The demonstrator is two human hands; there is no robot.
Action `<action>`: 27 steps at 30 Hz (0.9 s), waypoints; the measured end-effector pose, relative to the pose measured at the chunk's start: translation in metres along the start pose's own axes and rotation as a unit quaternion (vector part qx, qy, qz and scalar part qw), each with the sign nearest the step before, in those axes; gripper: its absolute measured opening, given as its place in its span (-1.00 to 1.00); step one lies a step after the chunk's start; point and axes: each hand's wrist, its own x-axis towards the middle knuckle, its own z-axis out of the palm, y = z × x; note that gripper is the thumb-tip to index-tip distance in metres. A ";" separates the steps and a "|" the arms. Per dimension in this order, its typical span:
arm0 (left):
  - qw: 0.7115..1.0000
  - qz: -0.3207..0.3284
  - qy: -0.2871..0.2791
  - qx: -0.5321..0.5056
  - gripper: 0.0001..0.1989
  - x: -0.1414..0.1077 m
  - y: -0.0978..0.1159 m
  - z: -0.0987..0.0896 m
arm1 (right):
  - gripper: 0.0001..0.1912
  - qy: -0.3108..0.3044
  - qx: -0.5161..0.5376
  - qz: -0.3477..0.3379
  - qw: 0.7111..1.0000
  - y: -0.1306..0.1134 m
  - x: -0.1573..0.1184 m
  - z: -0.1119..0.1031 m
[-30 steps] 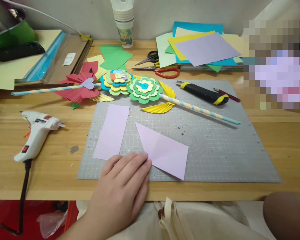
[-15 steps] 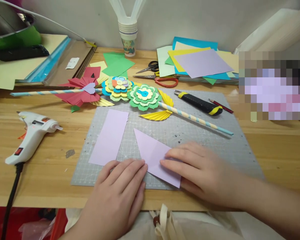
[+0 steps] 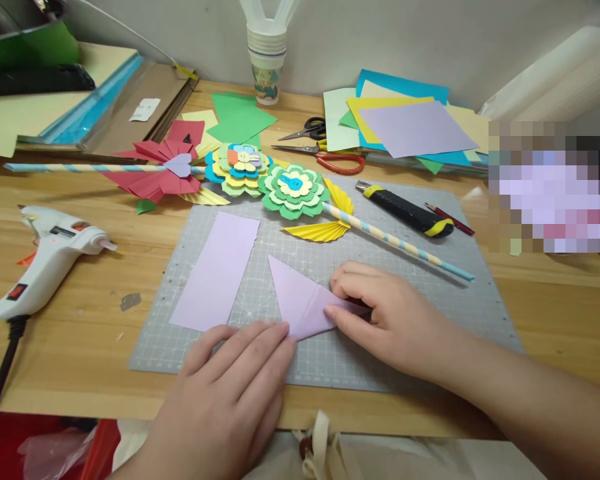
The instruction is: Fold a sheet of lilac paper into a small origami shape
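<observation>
A folded purple paper (image 3: 300, 300) lies on the grey cutting mat (image 3: 405, 360), with one pointed corner toward the back. My right hand (image 3: 380, 313) pinches its right part between thumb and fingers. At the paper's lower left corner rest the fingertips of my left hand (image 3: 240, 380); that hand is flat, palm down, with its fingers side by side. Left of the folded piece lies a purple paper strip (image 3: 217, 273) with one rough short stretch on its right edge.
Behind the papers lies a striped stick (image 3: 405, 247) with layered paper flowers (image 3: 293, 190). A glue gun (image 3: 55, 253) is on the left. Toward the back are a utility knife (image 3: 405, 210), scissors (image 3: 340, 162), paper cups (image 3: 267, 63) and coloured sheets (image 3: 420, 127).
My right hand has lifted the paper's lower right part and folded it up, closing its fingers on it. My left hand stays at the corner. The view has shifted slightly.
</observation>
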 end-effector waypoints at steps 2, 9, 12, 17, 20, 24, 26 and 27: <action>1.000 0.001 -0.005 0.001 -0.74 0.000 0.000 0.001 | -0.77 -0.002 0.001 -0.001 1.000 0.000 0.000 0.000; 1.000 -0.013 -0.004 0.004 -0.73 0.000 0.002 0.003 | -0.76 0.009 0.022 -0.003 1.000 0.003 0.004 0.002; 1.000 -0.012 -0.006 0.005 -0.74 0.000 0.003 0.003 | -0.75 0.024 0.009 -0.006 1.000 0.004 0.006 0.004; 1.000 -0.011 -0.009 0.000 -0.71 -0.002 0.002 0.005 | -0.79 0.033 -0.012 -0.007 0.999 0.006 0.006 0.008; 1.000 -0.010 -0.015 -0.001 -0.71 -0.002 0.001 0.004 | -0.81 0.035 -0.011 -0.005 0.999 0.006 0.005 0.008; 1.000 -0.005 -0.022 -0.001 -0.71 -0.003 0.001 0.002 | -0.84 0.036 -0.012 0.006 0.999 0.006 0.005 0.008; 1.000 -0.008 -0.021 -0.001 -0.71 -0.005 0.001 0.003 | -0.84 0.035 -0.014 0.006 0.999 0.005 0.004 0.008; 1.000 -0.013 -0.018 -0.002 -0.71 -0.006 0.002 0.004 | -0.83 0.035 -0.013 0.005 0.999 0.005 0.004 0.008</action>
